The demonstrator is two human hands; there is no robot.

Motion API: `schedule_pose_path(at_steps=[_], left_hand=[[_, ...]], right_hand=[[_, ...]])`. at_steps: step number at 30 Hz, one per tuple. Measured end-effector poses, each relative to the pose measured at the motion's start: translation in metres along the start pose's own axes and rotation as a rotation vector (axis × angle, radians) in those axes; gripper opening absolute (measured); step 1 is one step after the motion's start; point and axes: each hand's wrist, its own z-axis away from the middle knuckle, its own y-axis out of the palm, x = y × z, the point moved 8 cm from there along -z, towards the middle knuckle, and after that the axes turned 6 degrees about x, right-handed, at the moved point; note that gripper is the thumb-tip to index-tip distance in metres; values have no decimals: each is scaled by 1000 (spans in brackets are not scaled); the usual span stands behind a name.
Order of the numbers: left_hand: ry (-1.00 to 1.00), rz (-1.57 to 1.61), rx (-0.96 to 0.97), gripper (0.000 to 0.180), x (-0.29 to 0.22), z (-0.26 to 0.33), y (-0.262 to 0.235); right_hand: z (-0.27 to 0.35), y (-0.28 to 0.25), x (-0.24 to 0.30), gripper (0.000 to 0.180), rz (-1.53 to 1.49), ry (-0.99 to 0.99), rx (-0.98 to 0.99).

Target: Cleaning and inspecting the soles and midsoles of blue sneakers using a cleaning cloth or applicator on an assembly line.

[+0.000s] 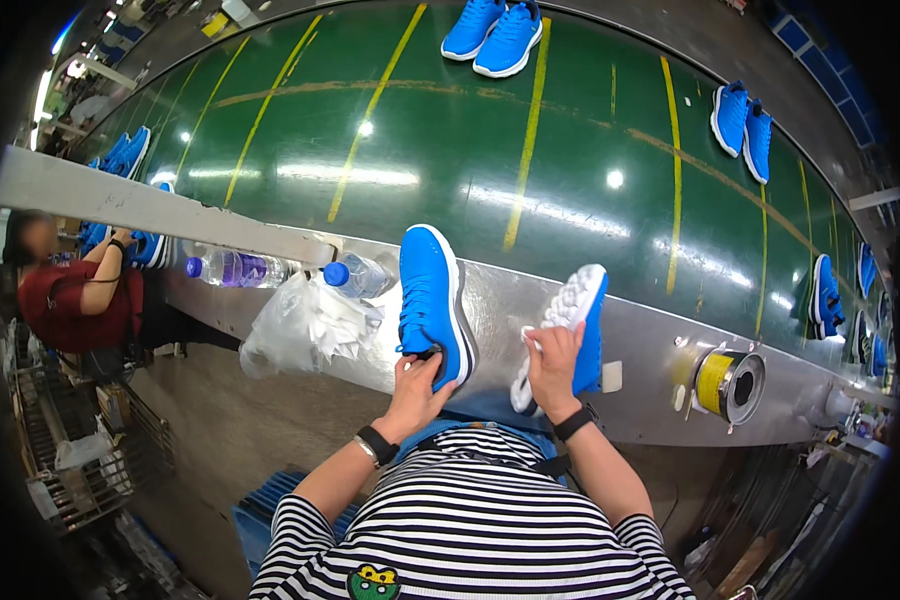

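A blue sneaker (428, 300) with a white sole stands on the metal ledge (500, 300), toe pointing away from me. My left hand (417, 395) grips it at the heel, fingers at the collar and thumb along the sole's edge. To its right, a second blue sneaker (592, 330) lies on its side with its bumpy white sole (574, 300) facing left. Against that sole rests my right hand (555, 365), thumb and finger pinched together; a small whitish bit shows at the fingertips, too small to name.
Beyond the ledge runs a green conveyor belt (450, 130) carrying several blue sneakers (510, 40). Left of me are two plastic bottles (355, 275) and a plastic bag with white paper (315, 325). A yellow-labelled tin (730, 385) sits right. A co-worker (80, 295) handles shoes at far left.
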Motion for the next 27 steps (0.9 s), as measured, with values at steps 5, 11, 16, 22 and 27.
schedule_pose_path(at_steps=[5, 11, 16, 22, 27], left_hand=[[11, 304, 20, 46, 41, 23, -18], [-67, 462, 99, 48, 66, 30, -23], [-111, 607, 115, 49, 80, 33, -26], [-42, 571, 158, 47, 74, 28, -34], [228, 142, 111, 42, 39, 22, -34]], right_hand=[[-30, 33, 32, 10, -68, 31, 107], [-46, -32, 29, 7, -421, 300, 0], [49, -17, -26, 7, -885, 645, 59], [79, 20, -25, 8, -1086, 672, 94], [57, 4, -1, 8, -420, 432, 1]])
